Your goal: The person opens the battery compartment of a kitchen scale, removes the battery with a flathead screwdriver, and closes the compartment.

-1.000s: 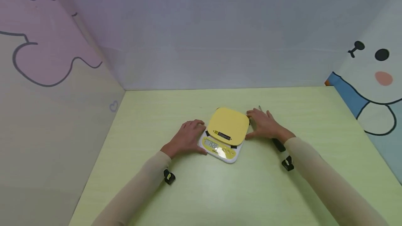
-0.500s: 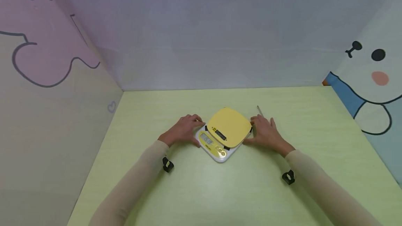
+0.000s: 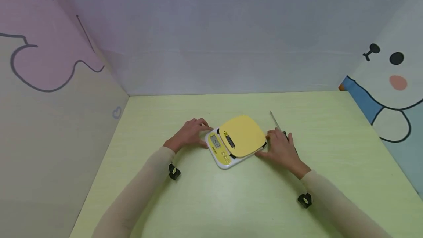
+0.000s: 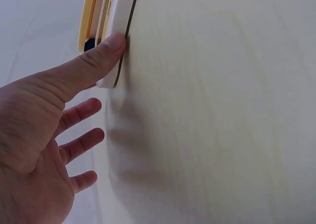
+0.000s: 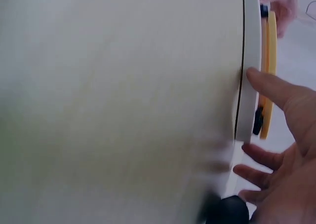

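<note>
The small kitchen scale with a white plastic body and a rounded yellow weighing plate lies flat near the middle of the pale green worktop, directly between the two hands and touched by both. It sits skewed to the worktop's edges: its long axis runs from the display-and-button strip, which points toward the person's left and slightly toward them, up to the yellow plate's far corner on the right. A small dark bar-shaped item lies on the plate just beside the display. The left hand rests on the worktop against the display end, fingers fairly straight and relaxed; the left wrist view shows its thumb pressed flat on the white rim while the other fingers lie spread, gripping nothing. The right hand mirrors it at the opposite edge, the thumb laid on the white side, its remaining fingers extended below and curled round nothing. Neither hand is nearer; each bears on one end, across the long axis. Just behind the right hand a thin metal rod with a dark handle lies on the worktop, its handle mostly hidden by the fingers.
</note>
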Demonstrator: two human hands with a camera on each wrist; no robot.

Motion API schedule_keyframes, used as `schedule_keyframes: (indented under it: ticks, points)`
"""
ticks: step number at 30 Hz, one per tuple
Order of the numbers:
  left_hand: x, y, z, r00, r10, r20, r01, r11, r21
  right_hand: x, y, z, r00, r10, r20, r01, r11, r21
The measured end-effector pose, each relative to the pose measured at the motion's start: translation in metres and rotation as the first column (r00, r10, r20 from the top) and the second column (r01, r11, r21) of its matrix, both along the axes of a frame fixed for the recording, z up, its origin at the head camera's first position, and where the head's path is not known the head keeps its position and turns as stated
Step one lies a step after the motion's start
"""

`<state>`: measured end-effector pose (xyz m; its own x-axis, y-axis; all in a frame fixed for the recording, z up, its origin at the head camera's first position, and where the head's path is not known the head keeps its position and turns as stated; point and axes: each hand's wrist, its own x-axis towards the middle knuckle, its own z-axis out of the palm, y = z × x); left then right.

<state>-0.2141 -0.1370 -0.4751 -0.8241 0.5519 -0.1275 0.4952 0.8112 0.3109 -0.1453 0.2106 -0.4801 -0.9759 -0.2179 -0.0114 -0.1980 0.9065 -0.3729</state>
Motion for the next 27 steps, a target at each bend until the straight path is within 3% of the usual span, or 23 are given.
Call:
schedule_keyframes:
  ticks: [5,9,16,21,27]
  points:
    - [0.02,-0.003,-0.011,0.992,0.117,-0.046,-0.116,0.993,0.012,-0.016,0.013,0.0,0.993,0.114,0.029,-0.114,0.993,0.009]
    - [0.041,0.006,-0.013,0.98,0.175,-0.097,-0.176,0.984,0.0,-0.03,0.019,0.004,0.978,0.205,0.047,-0.206,0.978,0.032]
    - [0.076,0.032,-0.011,0.947,0.314,-0.068,-0.317,0.948,-0.031,-0.044,0.021,0.011,0.954,0.282,0.1,-0.285,0.958,0.022]
    - [0.089,0.047,-0.011,0.92,0.387,-0.055,-0.39,0.92,-0.04,-0.045,0.022,0.012,0.946,0.304,0.113,-0.306,0.952,0.0]
    - [0.095,0.054,-0.011,0.92,0.384,-0.081,-0.388,0.921,-0.043,-0.044,0.022,0.01,0.941,0.321,0.107,-0.319,0.947,-0.034]
